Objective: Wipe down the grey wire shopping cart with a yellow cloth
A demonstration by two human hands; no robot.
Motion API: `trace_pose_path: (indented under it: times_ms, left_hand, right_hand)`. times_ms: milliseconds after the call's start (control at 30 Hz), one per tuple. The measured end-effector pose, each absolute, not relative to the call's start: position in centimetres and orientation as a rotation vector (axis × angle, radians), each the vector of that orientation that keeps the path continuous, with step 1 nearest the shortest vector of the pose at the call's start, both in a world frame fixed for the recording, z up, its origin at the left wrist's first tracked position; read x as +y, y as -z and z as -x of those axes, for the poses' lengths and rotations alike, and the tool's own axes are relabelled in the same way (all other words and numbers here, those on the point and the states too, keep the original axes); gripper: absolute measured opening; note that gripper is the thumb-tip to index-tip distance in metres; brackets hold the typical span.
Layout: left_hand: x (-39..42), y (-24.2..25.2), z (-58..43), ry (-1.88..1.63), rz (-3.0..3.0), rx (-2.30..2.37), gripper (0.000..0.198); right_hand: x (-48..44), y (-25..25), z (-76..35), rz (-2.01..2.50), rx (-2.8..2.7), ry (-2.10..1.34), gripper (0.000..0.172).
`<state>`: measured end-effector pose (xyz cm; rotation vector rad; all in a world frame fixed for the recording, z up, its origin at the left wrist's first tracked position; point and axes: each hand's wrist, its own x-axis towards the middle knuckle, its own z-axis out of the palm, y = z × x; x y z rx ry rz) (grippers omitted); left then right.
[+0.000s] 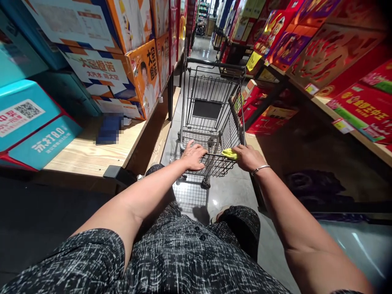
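Note:
Before me in the aisle stands a wire shopping cart (206, 109), its black push handle (214, 64) at the far end. My left hand (193, 156) lies over the near rim with its fingers curled round the wire. At the near right corner, my right hand (249, 158) is closed on a yellow cloth (229, 154) and presses it against the rim. A bracelet (260, 169) circles my right wrist. Inside the basket no goods show.
To the left a wooden shelf (88, 157) bears orange and white cartons (104, 67), turquoise boxes (27, 118) and a dark blue item (108, 128). Red gift boxes (364, 102) fill the right shelves, with more below beside the cart. The shiny floor (203, 45) runs on ahead.

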<state>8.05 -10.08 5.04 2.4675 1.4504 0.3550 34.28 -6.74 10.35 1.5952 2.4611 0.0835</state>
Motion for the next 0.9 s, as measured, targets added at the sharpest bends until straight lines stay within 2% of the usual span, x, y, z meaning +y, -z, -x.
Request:
trace_pose_path:
  times_ms: [200,567,733,900]
  left_hand:
    - [-10.0,-4.3,-7.8,-0.420,-2.527,1.460,0.049]
    - [-7.4,-3.6,-2.7,-0.470,-2.471,1.571,0.034]
    - [-6.6,-3.8,-1.4,-0.346,-2.333,1.768,0.060]
    - [-8.0,-3.6,-4.8,-0.401,-2.408,1.569,0.066]
  right_hand:
    - [-5.6,-10.4,-34.8,-1.671,2.328,0.087,0.036]
    - [-8.6,-10.5,-29.2,-1.719,2.405,0.031,0.036]
    - [-9.8,-10.1,-26.0,-1.734,2.523,0.048,0.039]
    - [-9.9,-8.2,-24.3,-1.737,2.743,0.115,0.051]
